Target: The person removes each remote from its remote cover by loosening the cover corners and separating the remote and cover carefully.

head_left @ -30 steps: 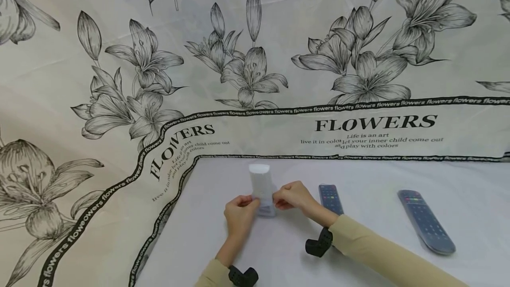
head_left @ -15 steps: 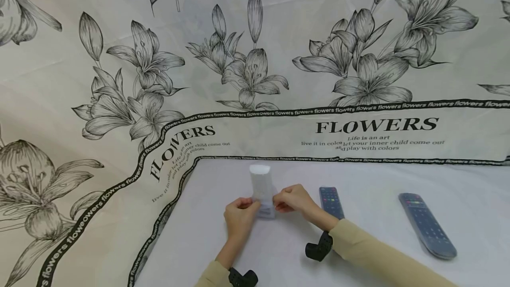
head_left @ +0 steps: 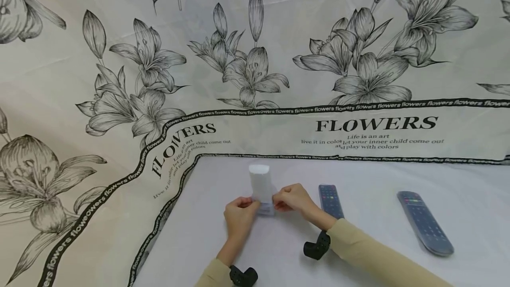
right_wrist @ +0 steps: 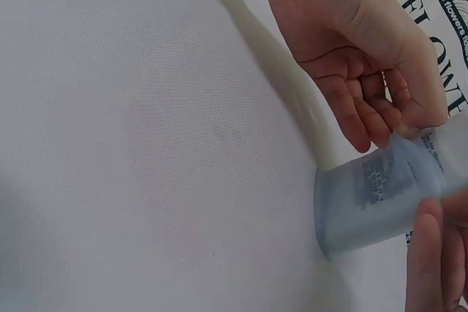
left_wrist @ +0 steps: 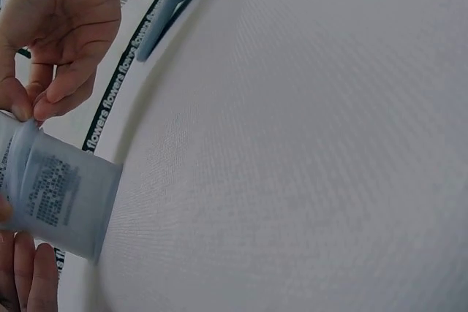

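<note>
A white, slab-shaped remote control stands upright on the cloth. A bluish translucent cover wraps its lower part, its upper edge folded, with small print visible through it. My left hand pinches the fold at the left side between thumb and fingers. On the opposite side, my right hand pinches the cover's edge, its other fingers curled. In the right wrist view, the left thumb and fingers grip the gathered cover. Part of the remote lies outside both wrist views.
A small dark remote lies just beyond my right wrist, partly hidden by it. A larger dark remote lies farther right. White cloth covers the table; a flower-printed fabric rises behind and at the left.
Both hands keep their hold on the cover with barely any visible movement. The view shifts slightly as the head moves.
</note>
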`<state>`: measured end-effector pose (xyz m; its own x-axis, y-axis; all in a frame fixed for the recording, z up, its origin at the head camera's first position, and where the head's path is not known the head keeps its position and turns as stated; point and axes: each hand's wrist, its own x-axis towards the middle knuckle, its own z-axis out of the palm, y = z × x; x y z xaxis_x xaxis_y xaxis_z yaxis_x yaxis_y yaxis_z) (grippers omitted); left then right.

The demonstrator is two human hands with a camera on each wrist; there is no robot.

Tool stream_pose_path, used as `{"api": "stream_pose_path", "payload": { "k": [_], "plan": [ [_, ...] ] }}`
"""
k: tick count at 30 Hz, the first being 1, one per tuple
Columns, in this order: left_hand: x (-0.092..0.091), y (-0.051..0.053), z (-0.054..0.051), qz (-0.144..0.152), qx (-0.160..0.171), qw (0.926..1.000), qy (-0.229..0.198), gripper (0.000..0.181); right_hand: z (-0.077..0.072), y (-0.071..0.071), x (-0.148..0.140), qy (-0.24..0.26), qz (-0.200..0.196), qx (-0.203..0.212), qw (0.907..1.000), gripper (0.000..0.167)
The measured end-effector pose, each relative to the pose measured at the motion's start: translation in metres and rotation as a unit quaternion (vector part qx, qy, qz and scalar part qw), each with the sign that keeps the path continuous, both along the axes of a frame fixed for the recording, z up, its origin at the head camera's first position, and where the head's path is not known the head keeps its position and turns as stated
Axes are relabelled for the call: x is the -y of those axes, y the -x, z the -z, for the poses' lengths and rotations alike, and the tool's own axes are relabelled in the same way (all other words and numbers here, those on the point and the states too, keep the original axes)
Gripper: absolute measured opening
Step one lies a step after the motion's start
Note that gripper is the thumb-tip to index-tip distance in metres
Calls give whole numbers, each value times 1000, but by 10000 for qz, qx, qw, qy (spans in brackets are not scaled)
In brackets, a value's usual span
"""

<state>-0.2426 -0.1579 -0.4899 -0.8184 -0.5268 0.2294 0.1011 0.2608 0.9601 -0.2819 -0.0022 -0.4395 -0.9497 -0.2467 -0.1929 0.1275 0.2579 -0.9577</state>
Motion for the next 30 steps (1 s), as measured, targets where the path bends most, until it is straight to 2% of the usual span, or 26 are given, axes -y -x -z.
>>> {"api": "stream_pose_path", "payload": {
  "k": [5, 11, 18, 24, 30],
  "plan": [
    [0, 6, -2, -3, -94, 10000, 2, 7, -1, 5, 1, -20, 88, -91, 9999, 9],
    [1, 7, -5, -68, -75, 9999, 21, 6, 0, 6, 3, 44, 132, -133, 9998, 10],
    [-3, 1, 4, -18, 158, 9998, -81, 7, 9, 2, -1, -28, 128, -48, 9999, 9],
    [-1, 6, 2, -63, 92, 9999, -25, 6, 10, 6, 2, 0, 249, -73, 9997, 9],
    [1, 4, 5, -65, 98, 9999, 45, 5, 16, 1, 4, 67, 369, -207, 9991, 10]
  ]
}}
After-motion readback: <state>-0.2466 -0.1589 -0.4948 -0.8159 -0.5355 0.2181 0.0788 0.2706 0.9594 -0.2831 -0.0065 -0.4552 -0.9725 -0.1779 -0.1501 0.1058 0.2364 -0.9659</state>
